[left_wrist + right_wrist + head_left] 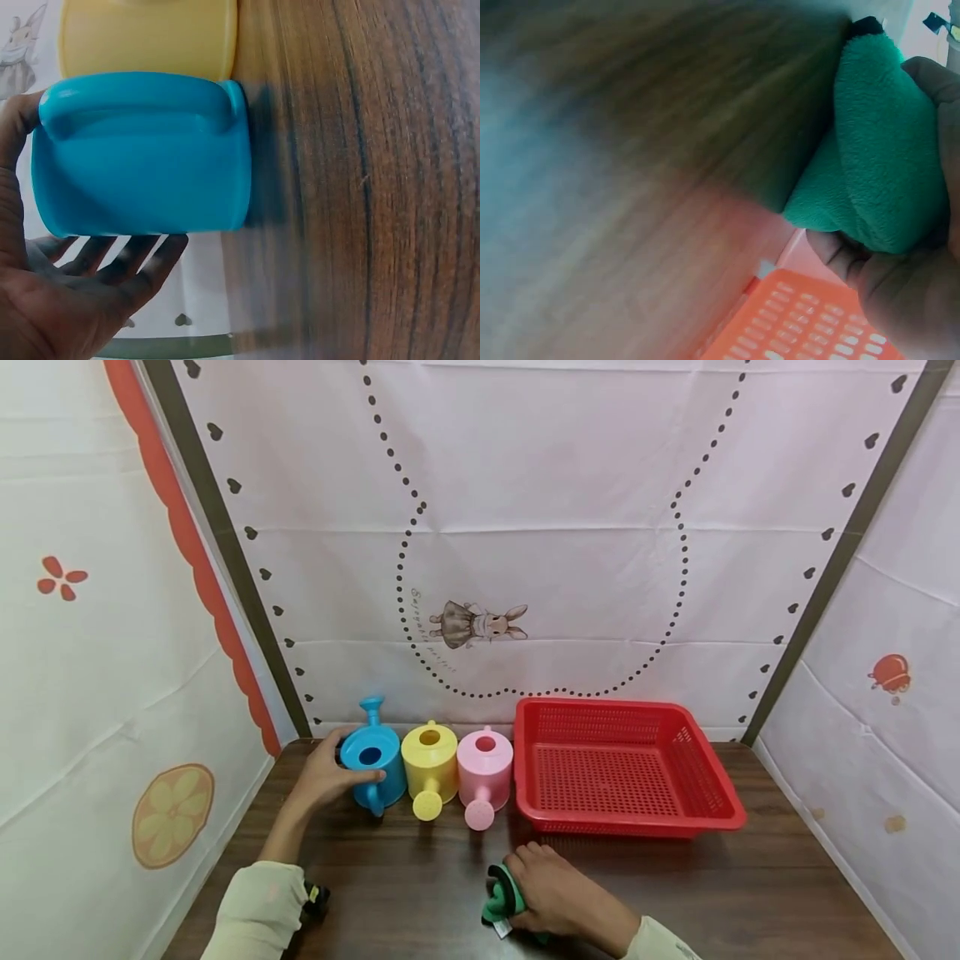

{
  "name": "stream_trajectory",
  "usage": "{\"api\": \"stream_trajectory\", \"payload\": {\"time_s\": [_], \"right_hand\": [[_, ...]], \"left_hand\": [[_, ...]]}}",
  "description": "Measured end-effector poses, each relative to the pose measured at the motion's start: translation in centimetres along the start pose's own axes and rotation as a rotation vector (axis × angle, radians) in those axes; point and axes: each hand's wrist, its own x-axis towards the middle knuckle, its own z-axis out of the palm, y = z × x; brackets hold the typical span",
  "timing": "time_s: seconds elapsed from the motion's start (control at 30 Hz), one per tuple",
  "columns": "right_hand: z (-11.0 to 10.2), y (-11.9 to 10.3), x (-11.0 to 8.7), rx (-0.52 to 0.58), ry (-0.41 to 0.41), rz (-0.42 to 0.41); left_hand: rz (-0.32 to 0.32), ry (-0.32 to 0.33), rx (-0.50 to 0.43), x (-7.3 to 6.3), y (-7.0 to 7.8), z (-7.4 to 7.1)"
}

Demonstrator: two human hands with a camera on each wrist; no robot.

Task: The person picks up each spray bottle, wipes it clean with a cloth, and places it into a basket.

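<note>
Three watering cans: the blue can [392,760], the yellow can [431,762] and the pink can [486,764] stand upright along the back edge of the bench [405,893], from near its back left corner toward the middle; the close row probably keeps the front of the bench free for the hands.
Spouts: yellow and pink face the front edge; blue faces the back edge, so its handle [376,802] comes round to the front.
Left hand [324,777]: its grip spreads wide around the blue can, fingers on the side toward the left edge, thumb across the top; a round body seems to call for such a span.
Right hand [555,893]: near the middle of the front edge, its grip narrow on the green cloth [495,906], thumb and fingers on opposite faces, perhaps to keep the folds together.
Green cloth: bunched, black-trimmed, a white tag [502,928] toward the front edge; the right wrist view is blurred, so how much rests on the bench is hard to tell.
Red basket [630,823]: just beside the pink can, its long side roughly parallel to the back edge.
</note>
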Motion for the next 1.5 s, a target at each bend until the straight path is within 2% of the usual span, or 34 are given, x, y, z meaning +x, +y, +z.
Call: {"api": "stream_trajectory", "payload": {"time_s": [0.17,0.27,0.47,0.57,0.7,0.8,0.87,1.0,1.13,1.2,1.3,1.5], "right_hand": [[-0.4,1.0,-1.6,0.116,0.009,0.027],[-1.2,1.5,-2.6,0.231,0.033,0.058],[-5.1,1.1,-4.1,0.473,0.059,0.177],[-7.4,1.1,-4.7,0.49,0.104,0.202],[-10.2,2.1,-5.2,0.456,0.235,0.207],[-12.3,3.7,-4.9,0.454,0.341,0.217],[-13.8,5.0,-4.4,0.489,0.402,0.235],[-16.6,7.2,-3.1,0.584,0.517,0.296],[-19.1,8.1,-1.4,0.68,0.631,0.358],[-20.0,8.1,-0.6,0.715,0.666,0.365],[-20.8,7.6,0.6,0.723,0.696,0.322],[-20.9,6.5,2.1,0.615,0.688,0.197]], "left_hand": [[-0.017,0.06,0.015,-1.7,0.7,-0.7],[0.01,0.109,0.006,-2.6,1.9,-1.6],[0.146,0.24,-0.023,-3.9,5.5,-3.4],[0.214,0.295,-0.054,-4.2,7.6,-3.7],[0.284,0.324,-0.11,-4.2,10.5,-3.5],[0.346,0.317,-0.164,-3.7,12.7,-2.7],[0.401,0.299,-0.201,-3.3,13.9,-2.0],[0.538,0.226,-0.277,-2.6,16.0,0.0],[0.648,0.15,-0.331,-2.5,18.0,2.2],[0.679,0.123,-0.345,-2.7,18.9,3.3],[0.702,0.084,-0.365,-3.1,19.9,4.9],[0.72,0.027,-0.397,-4.2,21.2,6.8]]}}
